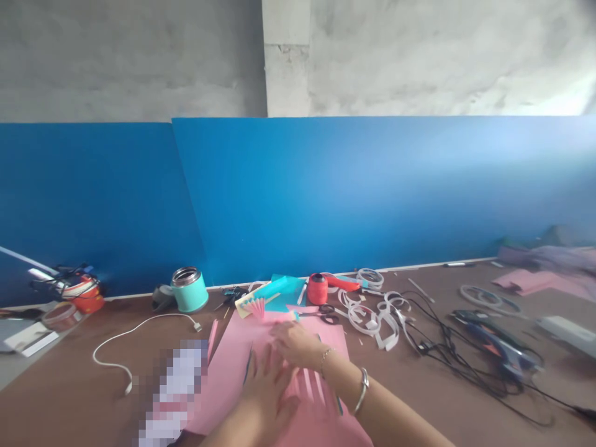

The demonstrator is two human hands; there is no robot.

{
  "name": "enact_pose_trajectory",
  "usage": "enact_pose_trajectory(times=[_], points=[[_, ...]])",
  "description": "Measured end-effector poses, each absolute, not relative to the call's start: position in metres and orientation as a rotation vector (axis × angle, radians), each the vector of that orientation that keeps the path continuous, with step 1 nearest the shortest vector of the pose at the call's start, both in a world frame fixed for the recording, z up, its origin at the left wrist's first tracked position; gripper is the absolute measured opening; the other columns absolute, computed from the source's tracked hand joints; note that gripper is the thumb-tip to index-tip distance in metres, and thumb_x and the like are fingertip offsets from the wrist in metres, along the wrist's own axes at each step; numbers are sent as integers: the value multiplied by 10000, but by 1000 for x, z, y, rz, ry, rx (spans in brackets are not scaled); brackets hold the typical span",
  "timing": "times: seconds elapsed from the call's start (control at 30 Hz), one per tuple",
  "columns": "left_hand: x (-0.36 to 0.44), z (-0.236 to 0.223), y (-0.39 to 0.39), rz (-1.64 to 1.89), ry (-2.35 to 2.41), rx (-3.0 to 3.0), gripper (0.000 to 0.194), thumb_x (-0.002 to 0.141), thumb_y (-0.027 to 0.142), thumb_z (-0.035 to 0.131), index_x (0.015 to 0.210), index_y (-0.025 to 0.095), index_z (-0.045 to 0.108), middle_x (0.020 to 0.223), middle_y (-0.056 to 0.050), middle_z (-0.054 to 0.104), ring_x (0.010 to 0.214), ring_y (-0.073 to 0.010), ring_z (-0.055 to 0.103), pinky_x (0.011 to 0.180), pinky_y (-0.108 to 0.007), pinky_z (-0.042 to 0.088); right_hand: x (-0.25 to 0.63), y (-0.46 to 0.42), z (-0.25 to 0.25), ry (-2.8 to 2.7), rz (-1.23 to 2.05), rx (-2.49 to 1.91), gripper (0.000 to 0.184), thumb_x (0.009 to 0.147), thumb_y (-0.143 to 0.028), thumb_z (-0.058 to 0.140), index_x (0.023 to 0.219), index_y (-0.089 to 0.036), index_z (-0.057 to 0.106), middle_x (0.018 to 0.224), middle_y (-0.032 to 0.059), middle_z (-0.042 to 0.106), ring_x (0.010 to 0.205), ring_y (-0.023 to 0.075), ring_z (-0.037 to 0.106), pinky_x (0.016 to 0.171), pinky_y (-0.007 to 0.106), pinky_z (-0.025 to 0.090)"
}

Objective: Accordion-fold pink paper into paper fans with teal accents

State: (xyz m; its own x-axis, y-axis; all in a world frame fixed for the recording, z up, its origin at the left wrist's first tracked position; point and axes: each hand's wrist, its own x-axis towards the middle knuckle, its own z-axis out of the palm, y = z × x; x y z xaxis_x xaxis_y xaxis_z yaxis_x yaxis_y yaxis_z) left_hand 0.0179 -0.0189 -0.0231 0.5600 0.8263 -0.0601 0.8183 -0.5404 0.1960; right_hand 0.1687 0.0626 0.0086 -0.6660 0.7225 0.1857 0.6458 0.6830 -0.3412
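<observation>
A large pink paper sheet lies on the table in front of me. My left hand rests on it, palm down, with fingers spread. Just beyond, my right hand has its fingers bent together over the sheet; blur and its own back hide whatever is at the fingertips. Beneath my right wrist shows a pink folded paper piece with pale stripes. Dark strips lie on the sheet on both sides of my hands. A small pleated pink paper fan and scissors lie past my fingers.
A turquoise container and a white cable are on the left. Behind the sheet lie turquoise paper and a red hair-dryer-like object. White coiled strips and black cables spread rightward. A blue partition borders the table.
</observation>
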Motion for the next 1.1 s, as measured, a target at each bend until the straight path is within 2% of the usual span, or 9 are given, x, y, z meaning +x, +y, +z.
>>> enact_pose_trajectory(times=[0.13, 0.23, 0.33, 0.57, 0.73, 0.87, 0.93, 1.0, 1.1], points=[[13, -32, -15, 153, 1387, 2642, 635, 914, 551, 339, 1468, 358, 94, 1555, -38, 155, 1397, -435, 76, 1018, -770, 43, 177, 65, 3, -2529, 256, -1228, 307, 865, -163, 440, 1093, -139, 645, 1217, 144, 619, 1210, 274, 492, 1077, 471, 277], [14, -43, -10, 180, 1530, 2579, 799, 832, 614, 461, 1470, 200, 218, 1526, -141, 218, 1393, -437, 112, 1065, -715, 79, 184, 39, -10, -2511, 294, -1242, 489, 927, -357, 426, 1366, -143, 457, 1426, 151, 441, 1336, 282, 366, 1109, 460, 273], [13, -55, -8, 272, 1669, 2500, 826, 827, 597, 480, 1455, 107, 263, 1520, -185, 192, 1398, -415, 129, 1101, -632, 176, 198, 12, -22, -2550, 380, -1193, 715, 895, -552, 438, 1453, -122, 318, 1486, 155, 326, 1383, 300, 278, 1136, 469, 245], [-1, -58, -16, 311, 1722, 2408, 807, 792, 678, 486, 1436, 216, 338, 1526, -166, 214, 1371, -476, 155, 1025, -671, 278, 239, 7, -22, -2596, 360, -1302, 721, 913, -603, 336, 1476, -161, 256, 1521, 142, 218, 1410, 318, 177, 1139, 540, 180], [-1, -34, -19, 155, 1743, 2365, 797, 798, 711, 431, 1443, 259, 304, 1534, -159, 194, 1383, -457, 101, 1050, -689, 186, 241, 6, -23, -2592, 327, -1321, 733, 902, -603, 366, 1470, -149, 277, 1511, 157, 252, 1407, 318, 196, 1136, 526, 191], [8, -28, -18, 200, 1659, 2499, 672, 856, 564, 473, 1441, 271, 317, 1537, -117, 202, 1402, -412, 106, 1072, -689, 128, 236, 13, -8, -2663, 142, -1349, 622, 891, -523, 454, 1397, -162, 431, 1448, 153, 406, 1318, 306, 392, 1077, 449, 320], [17, -36, -17, 269, 1523, 2614, 555, 919, 348, 409, 1452, 242, 297, 1538, -100, 206, 1412, -344, 164, 1112, -603, 186, 231, 29, 6, -2649, 4, -1456, 390, 895, -345, 484, 1223, -172, 603, 1242, 125, 620, 1133, 263, 564, 974, 374, 412], [26, -48, -15, 210, 1351, 2667, 578, 900, 250, 410, 1460, 193, 278, 1526, -117, 245, 1393, -320, 249, 1109, -508, 282, 223, 53, 21, -2600, -103, -1545, 257, 870, -172, 453, 911, -171, 707, 926, 104, 713, 887, 234, 638, 823, 341, 457], [32, -64, -14, 232, 1219, 2740, 628, 900, 303, 443, 1479, 231, 210, 1536, -99, 235, 1390, -337, 246, 1111, -508, 270, 212, 97, 39, -2538, -252, -1565, 232, 824, -76, 462, 868, -135, 682, 939, 143, 676, 980, 281, 575, 842, 391, 423]])
